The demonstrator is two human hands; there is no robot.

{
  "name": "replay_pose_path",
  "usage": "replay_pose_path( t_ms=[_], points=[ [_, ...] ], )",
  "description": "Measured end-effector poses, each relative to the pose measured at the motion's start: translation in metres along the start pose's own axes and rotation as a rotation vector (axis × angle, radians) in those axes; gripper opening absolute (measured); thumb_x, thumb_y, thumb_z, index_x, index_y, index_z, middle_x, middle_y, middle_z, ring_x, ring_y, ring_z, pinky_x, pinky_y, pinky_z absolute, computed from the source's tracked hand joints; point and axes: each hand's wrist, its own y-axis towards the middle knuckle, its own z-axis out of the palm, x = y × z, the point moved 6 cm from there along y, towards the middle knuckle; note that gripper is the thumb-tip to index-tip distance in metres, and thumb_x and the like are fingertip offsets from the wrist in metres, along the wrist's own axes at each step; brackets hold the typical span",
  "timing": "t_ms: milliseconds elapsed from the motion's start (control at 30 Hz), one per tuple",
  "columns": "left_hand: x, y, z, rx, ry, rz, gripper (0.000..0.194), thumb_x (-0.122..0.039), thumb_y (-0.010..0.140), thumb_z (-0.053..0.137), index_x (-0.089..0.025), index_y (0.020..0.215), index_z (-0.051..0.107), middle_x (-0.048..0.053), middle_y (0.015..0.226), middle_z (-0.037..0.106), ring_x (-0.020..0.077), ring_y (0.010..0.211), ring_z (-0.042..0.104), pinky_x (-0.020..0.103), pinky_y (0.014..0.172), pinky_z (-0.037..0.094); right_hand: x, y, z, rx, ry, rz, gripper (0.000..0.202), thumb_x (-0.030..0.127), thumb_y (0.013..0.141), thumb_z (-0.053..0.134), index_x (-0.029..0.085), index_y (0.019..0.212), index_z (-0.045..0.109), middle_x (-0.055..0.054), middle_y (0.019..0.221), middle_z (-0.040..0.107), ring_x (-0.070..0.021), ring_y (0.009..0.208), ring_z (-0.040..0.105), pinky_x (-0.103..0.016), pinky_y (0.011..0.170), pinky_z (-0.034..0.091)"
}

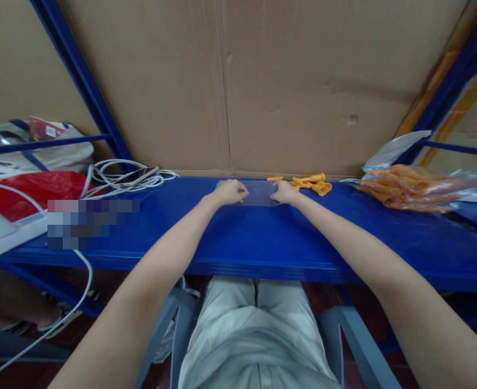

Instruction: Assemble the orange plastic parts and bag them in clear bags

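A flat piece of clear plastic (258, 194), perhaps a bag, lies between my hands near the back of the blue shelf top. My left hand (230, 192) has its fingers curled closed at the plastic's left end. A small colourful patch shows just behind that hand, too covered to name. At the other end, my right hand (285, 193) pinches the plastic's edge between thumb and fingers. Several yellow-orange trumpet-shaped plastic pieces (321, 187) lie loose right behind and beside my right hand.
A clear bag of orange pieces (408, 189) lies on the right. Coiled white cables (128, 178), a red bag (39, 189) and a white power strip (15, 237) are on the left. Cardboard (287, 97) walls the back; blue posts (80, 75) flank it.
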Motion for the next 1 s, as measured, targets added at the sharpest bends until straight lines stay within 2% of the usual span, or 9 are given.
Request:
replay_pose_path(
  t_ms=[100,267,433,567,700,800,900,1000],
  points=[
    [0.001,0.000,0.000,0.001,0.026,-0.008,0.028,-0.025,0.083,0.051,-0.018,0.087,0.078,0.003,0.075,0.077,0.0179,0.073,0.071,0.025,0.068,0.050,0.001,-0.003,-0.003,0.038,-0.063,0.060,0.049,0.005,0.064,0.060,0.016,0.111,0.063,-0.013,0.096,0.071,-0.0286,0.092,0.068,-0.037,0.079,0.053],
    [0.001,0.000,0.000,0.008,0.029,-0.013,0.028,-0.025,0.083,0.051,-0.017,0.087,0.078,0.003,0.076,0.077,0.0168,0.071,0.070,0.024,0.066,0.048,0.020,-0.008,-0.014,-0.022,-0.030,-0.062,0.037,0.003,0.067,0.054,0.017,0.101,0.062,-0.008,0.085,0.070,-0.0224,0.087,0.067,-0.033,0.080,0.050],
    [0.002,0.000,-0.002,-0.002,0.034,-0.023,0.027,-0.022,0.081,0.051,-0.016,0.080,0.077,0.003,0.073,0.075,0.0153,0.067,0.068,0.023,0.065,0.047,0.032,-0.009,-0.022,-0.102,0.251,-0.121,0.025,0.003,0.068,0.050,0.020,0.086,0.055,0.004,0.063,0.058,-0.0152,0.065,0.061,-0.027,0.067,0.048],
    [0.008,0.000,-0.003,-0.008,0.060,-0.051,0.023,-0.022,0.078,0.053,-0.017,0.074,0.076,0.002,0.074,0.075,0.0166,0.070,0.067,0.023,0.065,0.045,0.034,-0.009,-0.023,-0.145,0.564,-0.065,0.019,0.005,0.072,0.052,0.022,0.079,0.046,0.007,0.057,0.052,-0.0129,0.059,0.060,-0.025,0.064,0.048],
    [0.014,0.001,-0.001,-0.016,0.077,-0.051,0.021,-0.025,0.077,0.056,-0.020,0.080,0.077,0.003,0.082,0.076,0.0200,0.079,0.069,0.025,0.072,0.047,0.038,-0.014,-0.013,0.002,0.854,0.034,0.022,0.005,0.075,0.053,0.023,0.079,0.040,0.007,0.061,0.055,-0.0122,0.064,0.066,-0.027,0.072,0.052],
    [0.016,0.001,0.005,0.012,0.057,-0.041,0.029,-0.029,0.078,0.058,-0.021,0.098,0.077,0.005,0.098,0.077,0.0223,0.090,0.069,0.027,0.078,0.049,0.041,-0.019,-0.011,0.134,0.983,0.063,0.021,0.008,0.077,0.052,0.023,0.078,0.037,0.004,0.068,0.062,-0.0139,0.073,0.070,-0.032,0.081,0.054],
    [0.016,0.002,0.011,0.060,0.088,-0.025,0.040,-0.032,0.081,0.057,-0.021,0.116,0.071,0.006,0.110,0.074,0.0219,0.098,0.069,0.026,0.082,0.050,0.040,-0.022,-0.013,0.221,1.004,0.053,0.013,0.013,0.081,0.046,0.022,0.074,0.040,-0.002,0.070,0.066,-0.0172,0.083,0.072,-0.035,0.088,0.053],
    [0.015,0.002,0.011,0.049,0.091,-0.028,0.040,-0.032,0.084,0.054,-0.020,0.119,0.069,0.007,0.116,0.073,0.0222,0.105,0.067,0.027,0.088,0.049,0.037,-0.022,-0.011,0.280,0.955,0.025,0.016,0.012,0.080,0.045,0.019,0.066,0.048,-0.006,0.072,0.070,-0.0183,0.087,0.071,-0.035,0.091,0.052]
  ],
)
